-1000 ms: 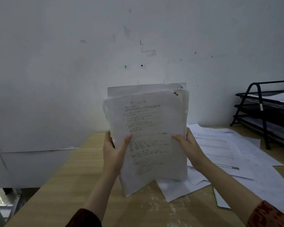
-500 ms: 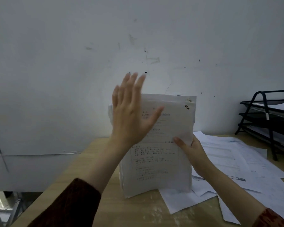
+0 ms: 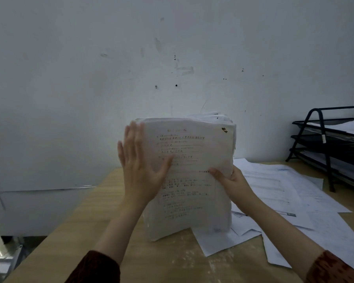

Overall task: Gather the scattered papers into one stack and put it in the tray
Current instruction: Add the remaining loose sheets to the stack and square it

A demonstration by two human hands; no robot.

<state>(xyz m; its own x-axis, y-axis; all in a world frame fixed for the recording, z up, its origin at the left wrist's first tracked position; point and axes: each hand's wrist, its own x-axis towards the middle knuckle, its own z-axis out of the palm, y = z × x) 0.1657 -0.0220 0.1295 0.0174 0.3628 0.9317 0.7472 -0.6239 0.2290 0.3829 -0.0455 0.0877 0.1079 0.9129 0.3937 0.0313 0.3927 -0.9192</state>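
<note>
Right hand [image 3: 232, 183] grip, stack [image 3: 189, 176] upright, long axis vertical

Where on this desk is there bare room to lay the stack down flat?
Bare wood lies left of the upright stack, out to the desk's left edge, and in front near the sleeves. Right of it, loose sheets crowd the top up to the black tray rack.

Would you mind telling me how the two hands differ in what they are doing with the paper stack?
The left hand lies flat with straight fingers against the paper stack's left edge; the right hand pinches its right edge, thumb on the front sheet. The left hand reaches higher up than the right. Both touch the upright stack.
</note>
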